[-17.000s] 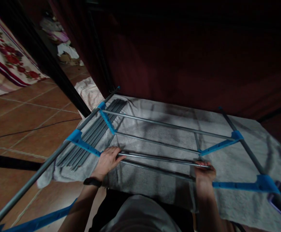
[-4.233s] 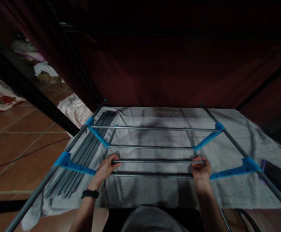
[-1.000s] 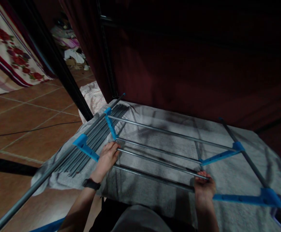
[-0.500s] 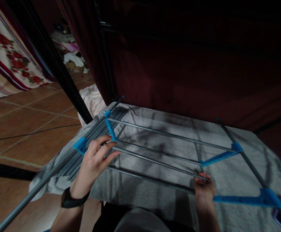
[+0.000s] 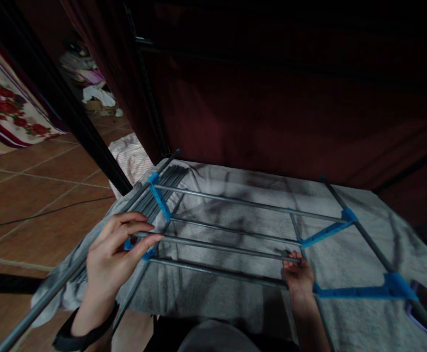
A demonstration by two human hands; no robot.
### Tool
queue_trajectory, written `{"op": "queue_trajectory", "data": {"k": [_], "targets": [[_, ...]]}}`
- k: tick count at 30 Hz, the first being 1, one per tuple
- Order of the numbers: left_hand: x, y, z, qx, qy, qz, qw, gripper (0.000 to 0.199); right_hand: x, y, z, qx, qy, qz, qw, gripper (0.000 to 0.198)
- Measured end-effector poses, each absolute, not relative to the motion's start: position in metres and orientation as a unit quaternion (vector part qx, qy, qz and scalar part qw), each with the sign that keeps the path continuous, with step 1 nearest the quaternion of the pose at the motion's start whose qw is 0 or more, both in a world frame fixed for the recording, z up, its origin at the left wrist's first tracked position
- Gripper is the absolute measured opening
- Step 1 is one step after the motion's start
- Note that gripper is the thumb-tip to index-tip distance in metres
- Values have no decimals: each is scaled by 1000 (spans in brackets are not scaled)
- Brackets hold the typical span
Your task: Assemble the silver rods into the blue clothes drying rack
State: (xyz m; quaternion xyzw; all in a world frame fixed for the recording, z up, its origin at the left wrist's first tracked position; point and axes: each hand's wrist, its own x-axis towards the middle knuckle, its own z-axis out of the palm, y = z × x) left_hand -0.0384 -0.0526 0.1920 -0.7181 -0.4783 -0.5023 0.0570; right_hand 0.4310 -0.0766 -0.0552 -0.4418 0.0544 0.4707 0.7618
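A loose grey metal tube (image 5: 220,247) runs level between my two hands. My left hand (image 5: 110,256), with a dark band on its wrist, pinches the left end of the tube between thumb and fingers, close above a blue plastic bracket (image 5: 145,250) partly hidden behind it. Around the right end of the tube, my right hand (image 5: 298,276) has its fingers curled, palm up. Below and beyond lies a frame of grey tubes joined by blue brackets, among them a far-left bracket (image 5: 160,199), a far-right bracket (image 5: 326,231) and a near-right bracket (image 5: 367,291).
Several grey rods (image 5: 176,177) lie bundled at the left on a grey towel-like cloth (image 5: 235,220). A dark post (image 5: 99,142) slants past the left end. Behind hangs a dark red curtain (image 5: 272,112). A cable (image 5: 52,213) crosses the tiled floor (image 5: 11,190).
My left hand has moved left along the tube to its end, uncovering more of the near-left bracket and crossbar. The right hand keeps its grip. The whole view has shifted slightly.
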Motion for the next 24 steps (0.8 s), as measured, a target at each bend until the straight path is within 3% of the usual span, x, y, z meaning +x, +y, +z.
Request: {"op": "queue_trajectory", "data": {"k": [7,12,18,24], "targets": [[-21,-57,190,-535,-529,-650,-106,8,426,-75,-54,-464,68,455,757,10],[-15,-55,188,-477,-547,-669,-163,37,424,-74,-60,-461,39,438,771,12],[-13,-48,186,-399,-458,-725,-323,48,423,-73,-62,-467,40,439,767,16],[-7,-49,191,-384,-402,-740,-379,40,427,-73,-60,-459,94,448,761,11]]}}
